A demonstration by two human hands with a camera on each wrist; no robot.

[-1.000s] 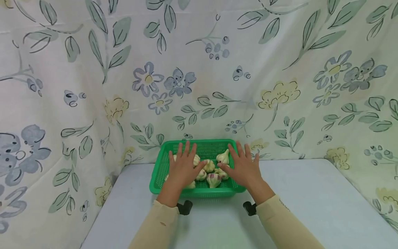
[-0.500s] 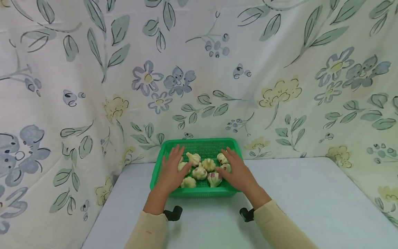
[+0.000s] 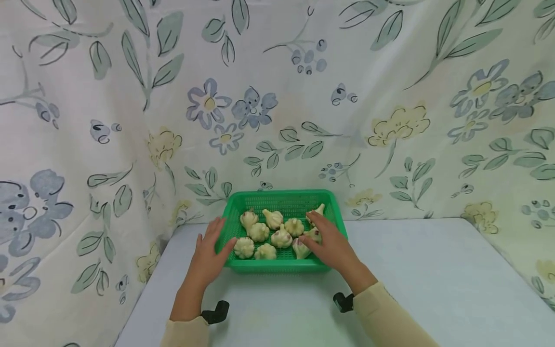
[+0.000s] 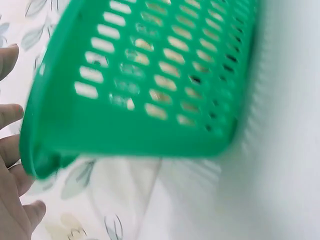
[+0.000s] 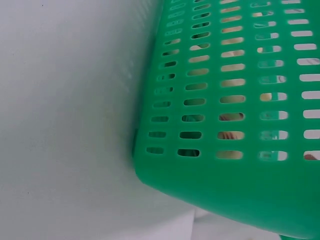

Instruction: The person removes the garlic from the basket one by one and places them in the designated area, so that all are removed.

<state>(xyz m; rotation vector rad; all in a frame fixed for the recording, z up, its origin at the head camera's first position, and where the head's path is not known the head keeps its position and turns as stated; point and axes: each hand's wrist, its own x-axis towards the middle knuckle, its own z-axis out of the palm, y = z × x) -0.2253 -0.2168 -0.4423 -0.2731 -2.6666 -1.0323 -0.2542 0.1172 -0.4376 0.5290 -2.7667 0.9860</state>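
The green basket (image 3: 282, 264) stands midway along the surface's (image 3: 416, 274) back edge, holding loose garlic (image 3: 282, 237). The left hand (image 3: 208, 260) spreads wide at the basket's left edge; the left wrist view shows its fingers (image 4: 11, 114) by the rim, but contact I cannot tell. The right hand (image 3: 334, 243) is wide too, over the basket's right edge, contact again unclear. From the head the garlic shows plainly; both wrist views catch only pale bits through the slots.
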